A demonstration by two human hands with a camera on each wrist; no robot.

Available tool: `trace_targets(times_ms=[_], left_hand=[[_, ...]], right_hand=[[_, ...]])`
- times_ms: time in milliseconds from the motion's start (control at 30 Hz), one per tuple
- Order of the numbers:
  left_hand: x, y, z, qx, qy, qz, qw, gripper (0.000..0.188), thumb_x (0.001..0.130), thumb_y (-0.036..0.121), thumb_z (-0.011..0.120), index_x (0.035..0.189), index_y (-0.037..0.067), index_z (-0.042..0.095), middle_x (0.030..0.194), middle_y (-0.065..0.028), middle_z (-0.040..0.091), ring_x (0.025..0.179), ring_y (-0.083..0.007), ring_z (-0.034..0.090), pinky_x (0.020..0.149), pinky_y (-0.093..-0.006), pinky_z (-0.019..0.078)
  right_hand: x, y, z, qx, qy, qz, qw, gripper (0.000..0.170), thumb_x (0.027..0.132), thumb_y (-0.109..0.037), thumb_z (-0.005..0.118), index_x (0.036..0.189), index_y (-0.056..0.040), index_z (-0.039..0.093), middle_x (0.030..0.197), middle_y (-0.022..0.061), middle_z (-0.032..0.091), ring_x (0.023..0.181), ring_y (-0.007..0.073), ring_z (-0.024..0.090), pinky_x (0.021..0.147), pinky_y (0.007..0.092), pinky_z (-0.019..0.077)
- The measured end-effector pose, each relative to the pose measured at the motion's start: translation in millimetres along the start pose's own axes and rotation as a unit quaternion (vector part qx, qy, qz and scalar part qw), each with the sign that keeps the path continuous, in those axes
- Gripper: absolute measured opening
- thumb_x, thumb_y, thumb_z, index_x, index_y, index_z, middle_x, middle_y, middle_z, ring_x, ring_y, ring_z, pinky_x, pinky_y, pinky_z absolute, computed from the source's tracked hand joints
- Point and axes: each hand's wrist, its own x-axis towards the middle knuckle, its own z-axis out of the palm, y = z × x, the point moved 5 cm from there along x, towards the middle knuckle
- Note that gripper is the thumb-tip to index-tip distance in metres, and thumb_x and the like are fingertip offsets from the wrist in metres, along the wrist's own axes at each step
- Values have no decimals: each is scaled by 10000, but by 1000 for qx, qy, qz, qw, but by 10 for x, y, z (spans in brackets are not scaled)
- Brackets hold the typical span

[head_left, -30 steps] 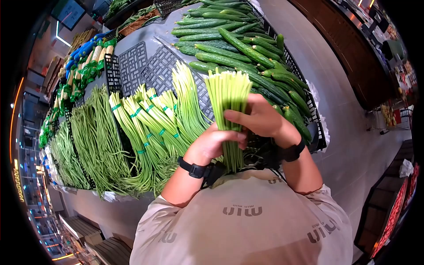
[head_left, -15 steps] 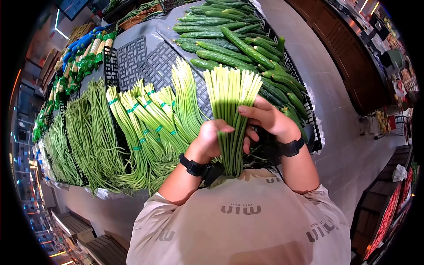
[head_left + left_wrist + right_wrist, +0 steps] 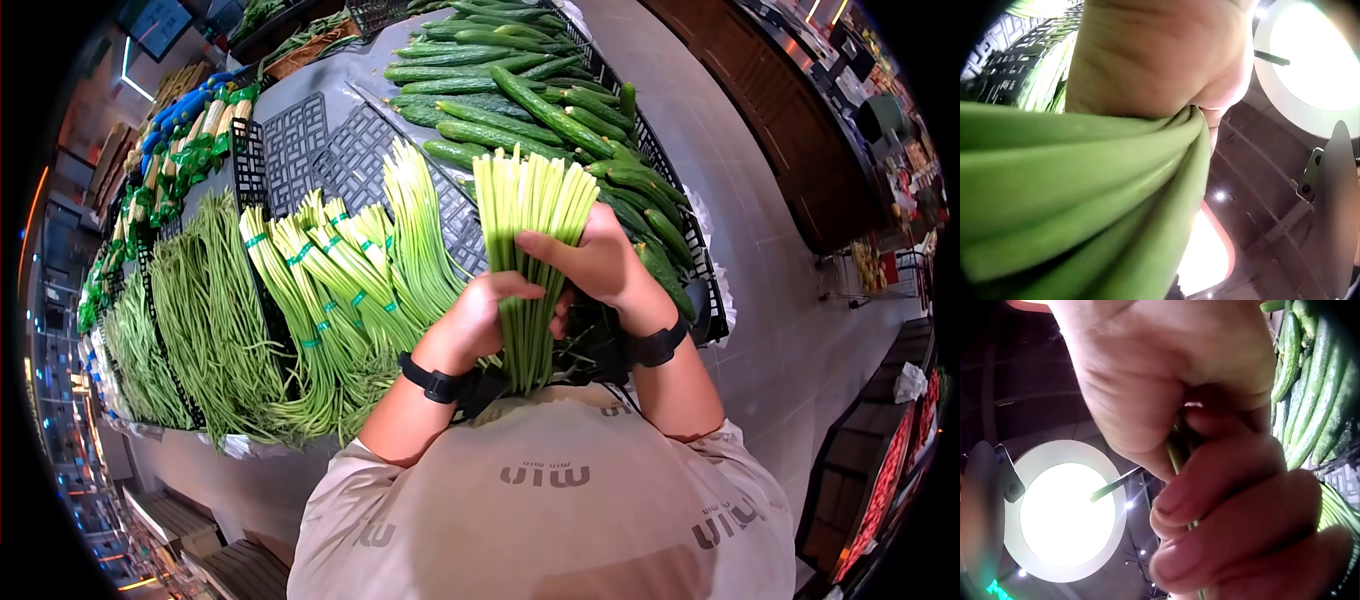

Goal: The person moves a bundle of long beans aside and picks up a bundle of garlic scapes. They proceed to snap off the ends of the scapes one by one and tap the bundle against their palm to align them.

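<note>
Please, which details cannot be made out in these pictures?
- Head: part of the left hand, hidden behind the held stalks.
- Head: writing on the screen, too small and blurred.
- Left wrist: held stalks' near ends, cut off by left and bottom edges.
- Right wrist: most held stalks, covered by the right hand.

Grey tabletop [image 3: 322,84], black lattice edging [image 3: 714,292] at right. Bearing: flat black lattice panels [image 3: 293,135]; cucumbers [image 3: 540,106], heaped; green stalks [image 3: 345,262], several banded; long beans [image 3: 215,300], loose.
</note>
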Motion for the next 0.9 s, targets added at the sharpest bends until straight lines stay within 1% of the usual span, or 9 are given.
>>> trace_targets(times_ms=[133,233,367,433,567,667,800,867,900], left_hand=[[-44,80,190,-13,30,-2,999,489,770,253,484,1146,-49,562,987,-218,632,846,-354,658,811,-472,544],[-23,73,153,-4,31,-6,999,512,756,268,475,1148,-50,562,989,-217,632,855,-356,659,812,-474,542],[-6,68,130,-10,16,-11,1000,482,800,234,456,1166,-60,564,1016,-212,644,865,-342,658,839,-451,535],[-11,54,122,-9,17,-13,1000,460,827,204,443,1179,-65,569,1039,-208,655,874,-328,658,855,-434,530],[-8,63,138,0,46,-9,999,471,826,240,431,1155,-66,573,1010,-207,649,877,-335,653,854,-446,524],[-7,59,119,-7,45,-5,999,471,827,248,432,1143,-69,578,1012,-207,649,875,-333,651,855,-445,522],[27,6,65,-17,0,-7,1000,449,829,233,442,1133,-63,589,1022,-194,652,851,-310,642,838,-414,522],[48,-14,30,-9,-2,-3,1000,455,816,235,448,1134,-59,588,1010,-191,647,843,-311,636,830,-415,520],[53,-22,21,0,-4,0,1000,461,803,237,454,1134,-55,587,999,-188,643,835,-312,629,823,-416,517]], right_hand=[[78,119,-51,87,27,-101,991,360,914,-183,653,1201,28,597,954,86,691,591,116,629,407,257,518],[47,103,-52,65,25,-61,996,348,916,-163,626,1205,28,594,951,90,686,577,117,622,399,251,509],[60,39,-30,69,28,-75,994,349,911,-172,639,1197,23,595,946,96,685,575,117,622,393,245,503],[20,3,-25,30,29,18,999,346,897,-173,661,1177,21,600,935,93,685,554,117,616,379,245,495],[62,128,-40,26,55,-29,998,367,876,-157,682,1183,19,581,952,88,680,624,115,629,427,258,519],[41,119,-23,65,139,-119,981,435,856,-136,697,1229,15,533,1007,73,665,796,106,624,605,259,534],[11,132,13,99,143,-62,983,441,860,-122,736,1241,16,560,1005,72,682,780,106,640,605,240,532],[33,98,102,41,57,-37,997,352,855,-182,710,1142,1,616,918,60,668,727,111,627,524,253,523],[7,49,94,41,59,-37,997,352,855,-182,710,1142,1,616,918,60,668,727,111,627,524,253,523]])
